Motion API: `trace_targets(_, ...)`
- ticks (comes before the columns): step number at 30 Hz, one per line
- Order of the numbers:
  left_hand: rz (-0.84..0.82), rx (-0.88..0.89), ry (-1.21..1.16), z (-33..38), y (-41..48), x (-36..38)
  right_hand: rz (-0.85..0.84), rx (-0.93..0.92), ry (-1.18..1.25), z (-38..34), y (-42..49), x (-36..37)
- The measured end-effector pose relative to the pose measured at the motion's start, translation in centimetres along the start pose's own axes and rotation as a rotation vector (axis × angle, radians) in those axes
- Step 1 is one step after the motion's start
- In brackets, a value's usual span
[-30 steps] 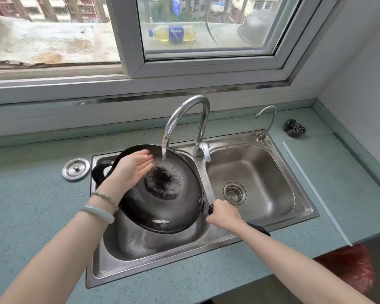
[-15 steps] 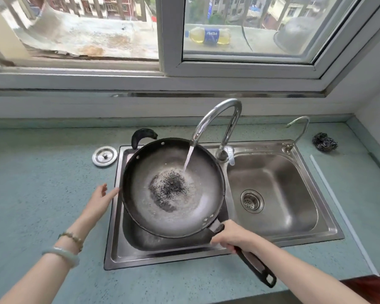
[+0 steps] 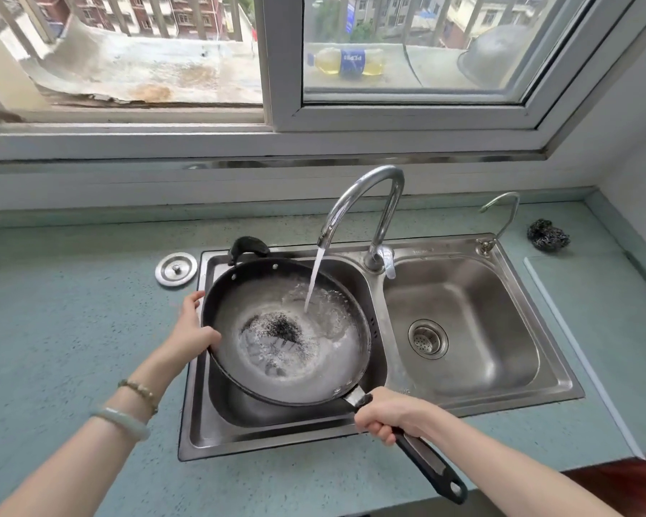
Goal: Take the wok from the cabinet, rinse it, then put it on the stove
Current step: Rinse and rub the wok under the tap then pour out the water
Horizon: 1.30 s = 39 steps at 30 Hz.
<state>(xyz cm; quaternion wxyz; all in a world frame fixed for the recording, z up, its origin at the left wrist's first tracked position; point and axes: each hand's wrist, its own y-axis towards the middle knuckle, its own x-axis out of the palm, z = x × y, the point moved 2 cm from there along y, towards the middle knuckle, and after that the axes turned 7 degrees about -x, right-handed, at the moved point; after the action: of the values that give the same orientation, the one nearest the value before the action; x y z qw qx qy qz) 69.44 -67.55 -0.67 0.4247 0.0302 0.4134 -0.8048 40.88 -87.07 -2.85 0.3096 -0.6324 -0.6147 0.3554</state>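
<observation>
water [image 3: 313, 283] runs in a thin stream from the tall curved chrome tap [image 3: 366, 197] and lands inside the round black metal wok [image 3: 288, 360], a little right of its centre, where it spreads into a shallow foamy pool around a dark speckled patch on the bottom. the wok is held over the left basin [image 3: 239, 416] of the stainless steel double sink [image 3: 463, 243], tipped slightly, its small black loop handle [image 3: 248, 246] at the far rim and its long black handle [image 3: 427, 462] pointing toward the near right, out past the sink's front edge.

the right hand [image 3: 390, 414] is wrapped in a fist around the long handle close to where it joins the pan. the left hand [image 3: 193, 328] grips the wok's left rim, thumb hooked over the edge onto the inner wall; its fingers lie along the outside, seemingly curled under, though the pan hides their tips. a pale green bangle [image 3: 122, 423] and a beaded bracelet [image 3: 138, 391] sit on the left wrist.

the right basin [image 3: 500, 322] shows a round metal strainer [image 3: 427, 338] in its drain. on the blue-green speckled countertop [image 3: 71, 311] a round steel sink plug [image 3: 176, 269] lies just left of the sink, and a dark wire scouring ball [image 3: 548, 235] lies beyond the far right corner, near a small thin tap [image 3: 500, 214]. outside the window a plastic bottle of yellow liquid [image 3: 345, 61] lies on its side on the ledge.
</observation>
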Motion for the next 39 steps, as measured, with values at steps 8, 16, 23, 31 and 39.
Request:
trace_targets(8, 0.089, 0.033, 0.044, 2.7, -0.7, 1.1, 0.090, -0.055, -0.227, -0.7, -0.9, -2.2)
trace_targets(16, 0.122, 0.010, -0.144, 6.7, -1.5, 2.1, 0.457, -0.104, -0.737, -1.1, -1.6, -4.3)
trace_targets(23, 0.097, 0.067, -0.266, 9.2, -1.7, 3.2, 0.673, -0.093, -0.948, -0.5, -0.4, -5.1)
trace_targets(31, -0.071, 0.050, -0.413, 8.0, 1.4, 2.5, 0.558, -0.063, -0.811, 1.7, -0.6, -5.8)
trace_targets(39, -0.016, -0.063, -0.403, 3.7, 3.1, 3.2, 0.466, -0.051, -0.645, 2.8, 0.2, -5.3)
